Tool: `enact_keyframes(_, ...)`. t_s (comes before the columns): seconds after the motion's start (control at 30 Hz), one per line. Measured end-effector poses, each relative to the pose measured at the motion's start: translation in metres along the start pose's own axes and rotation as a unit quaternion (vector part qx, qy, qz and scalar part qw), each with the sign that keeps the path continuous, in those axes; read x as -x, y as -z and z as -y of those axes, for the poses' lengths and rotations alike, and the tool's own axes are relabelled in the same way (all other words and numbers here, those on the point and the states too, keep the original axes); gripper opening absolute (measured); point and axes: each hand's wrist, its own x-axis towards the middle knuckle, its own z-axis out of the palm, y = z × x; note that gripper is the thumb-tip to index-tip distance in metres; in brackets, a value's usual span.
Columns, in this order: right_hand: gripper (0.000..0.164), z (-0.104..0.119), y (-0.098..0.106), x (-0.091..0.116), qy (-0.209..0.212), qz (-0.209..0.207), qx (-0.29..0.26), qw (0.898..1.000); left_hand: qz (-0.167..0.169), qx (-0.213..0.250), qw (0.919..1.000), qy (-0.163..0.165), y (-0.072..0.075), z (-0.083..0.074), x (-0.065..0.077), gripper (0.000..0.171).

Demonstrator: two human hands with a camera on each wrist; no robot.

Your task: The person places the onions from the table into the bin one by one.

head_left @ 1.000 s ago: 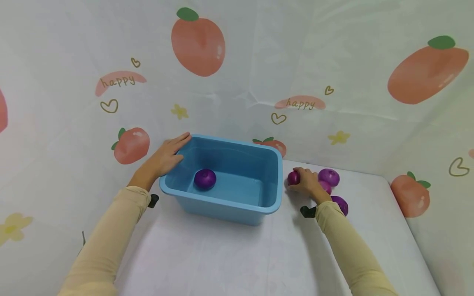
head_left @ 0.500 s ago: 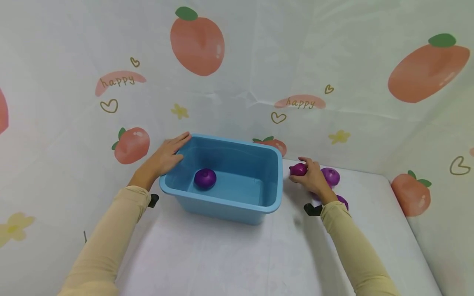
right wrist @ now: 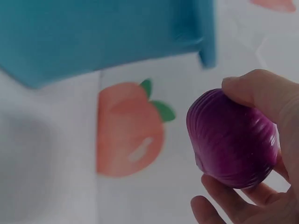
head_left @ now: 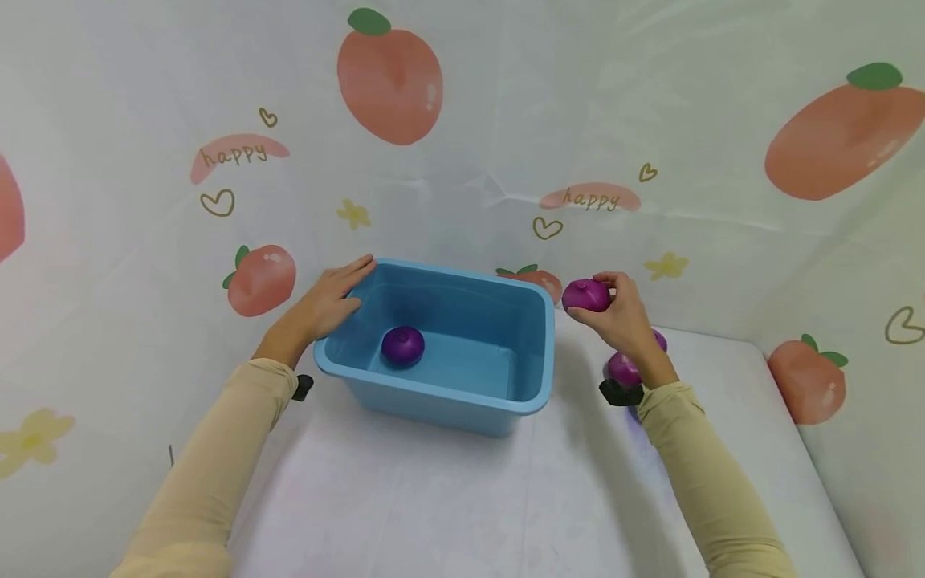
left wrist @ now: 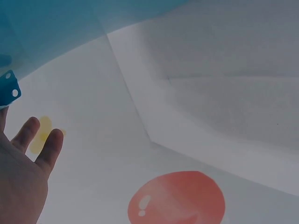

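Observation:
My right hand (head_left: 627, 325) grips a purple onion (head_left: 584, 295) between thumb and fingers, held above the table just right of a blue plastic bin (head_left: 433, 405). In the right wrist view the ribbed skin of this onion (right wrist: 233, 140) shows clearly, with the thumb on one side and fingertips on the other. My left hand (head_left: 328, 303) rests on the bin's left rim, fingers extended along it and thumb over the inside. One darker purple onion (head_left: 402, 347) lies on the bin floor, toward its left end.
More onions (head_left: 621, 369) lie on the table under and behind my right wrist, partly hidden by it. The white tabletop (head_left: 433, 498) extends in front of the bin. A fruit-printed backdrop (head_left: 462, 144) rises close behind the bin.
My right hand has picked up the onion from the table right of the bin and raised it upward. The left hand and the bin have stayed in place.

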Motion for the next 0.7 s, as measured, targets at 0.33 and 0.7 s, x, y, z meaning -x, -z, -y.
enact_keyframes(0.33, 0.078, 0.052, 0.008, -0.005, 0.025, 0.027, -0.018, 0.999, 0.006, 0.0, 1.0, -0.003, 0.002, -0.001, 0.0, 0.07)
enact_keyframes(0.7, 0.077, 0.091, -0.009, -0.014, 0.081, 0.096, -0.037, 0.991, 0.003, 0.002, 1.0, -0.005, 0.0, 0.001, 0.0, 0.07)
